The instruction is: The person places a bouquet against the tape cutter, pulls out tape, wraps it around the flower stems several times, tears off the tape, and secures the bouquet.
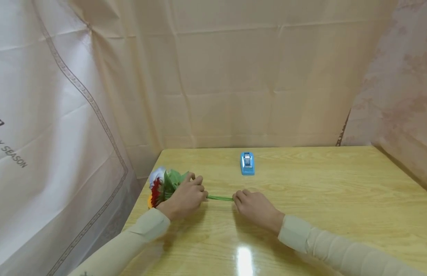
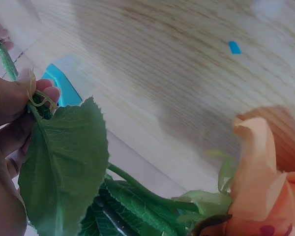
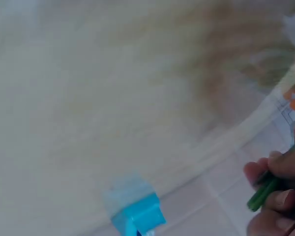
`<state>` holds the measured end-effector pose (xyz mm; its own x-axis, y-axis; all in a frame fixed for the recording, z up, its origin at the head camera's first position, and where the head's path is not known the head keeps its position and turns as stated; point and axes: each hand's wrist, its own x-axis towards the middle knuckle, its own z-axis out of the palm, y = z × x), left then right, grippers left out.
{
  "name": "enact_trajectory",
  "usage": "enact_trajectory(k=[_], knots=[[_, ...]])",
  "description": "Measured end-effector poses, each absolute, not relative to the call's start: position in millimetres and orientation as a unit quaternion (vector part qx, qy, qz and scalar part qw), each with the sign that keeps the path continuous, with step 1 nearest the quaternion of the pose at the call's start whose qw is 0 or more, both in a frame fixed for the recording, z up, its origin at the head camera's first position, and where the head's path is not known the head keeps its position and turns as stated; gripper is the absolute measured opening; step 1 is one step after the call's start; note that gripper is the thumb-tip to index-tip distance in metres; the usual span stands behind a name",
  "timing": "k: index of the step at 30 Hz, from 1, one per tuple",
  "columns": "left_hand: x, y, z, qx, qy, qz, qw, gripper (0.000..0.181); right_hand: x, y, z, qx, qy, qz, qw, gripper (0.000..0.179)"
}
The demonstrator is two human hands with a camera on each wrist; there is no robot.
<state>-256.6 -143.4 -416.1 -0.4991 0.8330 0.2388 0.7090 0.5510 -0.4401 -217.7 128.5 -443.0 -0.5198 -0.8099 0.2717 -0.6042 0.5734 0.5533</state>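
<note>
A bunch of flowers with red, orange and pale lilac heads lies sideways over the left of the table. Around its stems, just below the leaves, my left hand curls its fingers. A thin pale yellow band loops about the stems at those fingertips. An orange bloom hangs at the lower right of the left wrist view. The bare green stems run rightward to my right hand, which pinches them near their cut ends.
Behind the hands, a blue tape dispenser stands near the back of the wooden table. A small blue piece shows on the tabletop in the left wrist view. Cloth curtains hang behind the table and on both sides.
</note>
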Motion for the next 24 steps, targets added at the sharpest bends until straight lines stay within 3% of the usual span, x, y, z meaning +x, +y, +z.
enact_trajectory(k=[8, 24], knots=[[-253, -138, -420, -0.454, -0.843, 0.177, 0.227, 0.018, -216, 130, -447, 0.375, -0.913, 0.015, 0.163, 0.013], [-249, -135, -423, -0.470, -0.838, 0.155, 0.228, 0.021, -219, 142, -455, 0.437, -0.883, 0.024, 0.166, 0.011]])
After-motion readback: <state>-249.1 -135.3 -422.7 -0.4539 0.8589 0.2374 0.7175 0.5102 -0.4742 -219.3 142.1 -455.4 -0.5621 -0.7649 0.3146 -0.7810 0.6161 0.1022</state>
